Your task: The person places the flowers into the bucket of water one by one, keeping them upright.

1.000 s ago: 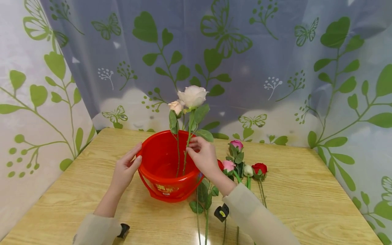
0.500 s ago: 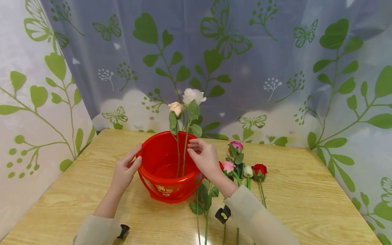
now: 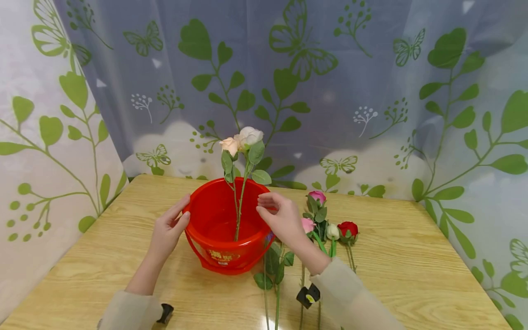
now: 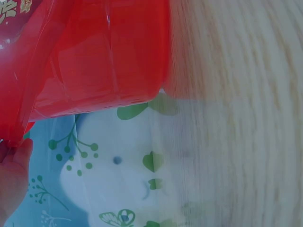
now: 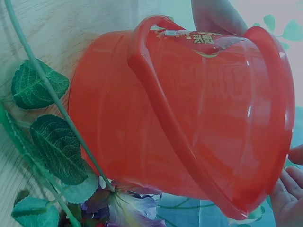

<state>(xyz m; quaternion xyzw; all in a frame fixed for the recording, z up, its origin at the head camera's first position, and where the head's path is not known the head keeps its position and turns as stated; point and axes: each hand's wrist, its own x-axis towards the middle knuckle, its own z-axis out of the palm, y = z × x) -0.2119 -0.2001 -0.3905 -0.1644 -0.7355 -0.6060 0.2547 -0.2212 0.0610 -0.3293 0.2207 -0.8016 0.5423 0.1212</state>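
Observation:
A red bucket (image 3: 231, 254) stands upright on the table. In it, a white rose (image 3: 250, 136) and a peach rose (image 3: 229, 145) lean left, heads above the rim and stems close together. My left hand (image 3: 165, 231) touches the bucket's left rim with fingers and thumb fairly straight; the left wrist view shows only part of that hand (image 4: 14, 177). At the right rim is my right hand (image 3: 284, 220), fingers loosely extended and no flower between them. The right wrist view shows its fingers (image 5: 289, 187) by the rim; whether they touch it is unclear.
Several artificial flowers lie right of the bucket on the wooden table (image 3: 396, 266): a red rose (image 3: 348, 228), a white bud (image 3: 332, 231), a pink flower (image 3: 307, 224) and a magenta flower (image 3: 317, 197). A purple-white flower (image 5: 130, 208) lies against the bucket. A patterned curtain (image 3: 330, 91) hangs behind.
My right hand has let go of the white rose's stem and moved slightly right. The white rose has sunk and tilted left beside the peach rose. My left hand stays at the rim.

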